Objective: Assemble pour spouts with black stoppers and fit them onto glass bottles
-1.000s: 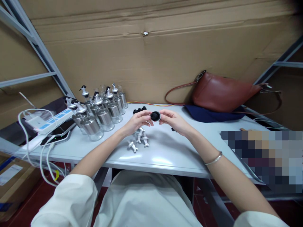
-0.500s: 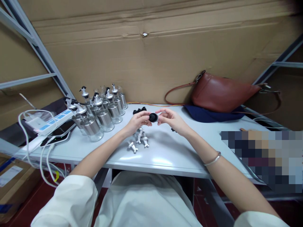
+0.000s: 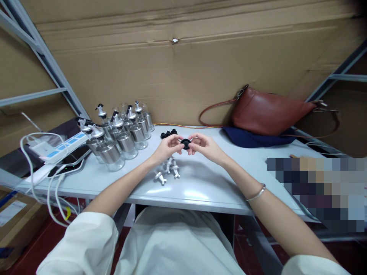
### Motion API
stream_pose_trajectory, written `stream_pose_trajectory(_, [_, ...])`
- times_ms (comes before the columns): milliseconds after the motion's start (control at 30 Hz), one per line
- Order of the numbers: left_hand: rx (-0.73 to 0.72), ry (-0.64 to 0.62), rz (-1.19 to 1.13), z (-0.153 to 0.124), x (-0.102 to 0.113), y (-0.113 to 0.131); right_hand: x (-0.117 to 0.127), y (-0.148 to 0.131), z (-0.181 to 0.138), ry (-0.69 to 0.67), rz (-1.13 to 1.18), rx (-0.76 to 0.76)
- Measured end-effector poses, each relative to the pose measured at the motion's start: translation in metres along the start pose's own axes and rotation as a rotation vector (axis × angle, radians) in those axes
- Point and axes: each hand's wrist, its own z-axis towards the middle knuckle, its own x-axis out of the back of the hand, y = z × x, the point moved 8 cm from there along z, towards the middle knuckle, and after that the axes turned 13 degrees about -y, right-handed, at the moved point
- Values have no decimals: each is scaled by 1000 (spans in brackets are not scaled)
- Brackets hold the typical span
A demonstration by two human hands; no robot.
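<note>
My left hand point(image 3: 168, 148) and my right hand point(image 3: 204, 147) meet above the middle of the grey table point(image 3: 200, 183), both pinching a small round black cap point(image 3: 185, 143) between their fingertips. Just below the hands lie several small silver pourer spouts point(image 3: 168, 170) on the table. A little heap of black caps point(image 3: 169, 134) sits behind my left hand. To the left stands a cluster of glass and steel dispenser bottles point(image 3: 120, 135) with spouts fitted.
A brown leather bag point(image 3: 266, 112) rests on a dark blue cloth point(image 3: 252, 138) at the back right. A white power strip point(image 3: 61, 145), cables and a dark device point(image 3: 71, 160) occupy the table's left end. Cardboard sheets form the back wall.
The two hands have drawn closer together around the black cap and sunk slightly; the cap's silver rim no longer shows between the fingers.
</note>
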Motion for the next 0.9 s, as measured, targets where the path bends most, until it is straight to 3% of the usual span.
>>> stream_pose_trajectory(400, [48, 29, 101, -4, -6, -1, -2, -4, -5, 37, -304, 5])
stream_pose_trajectory(900, [15, 5, 315, -10, -12, 9, -10, -21, -9, 47, -459, 69])
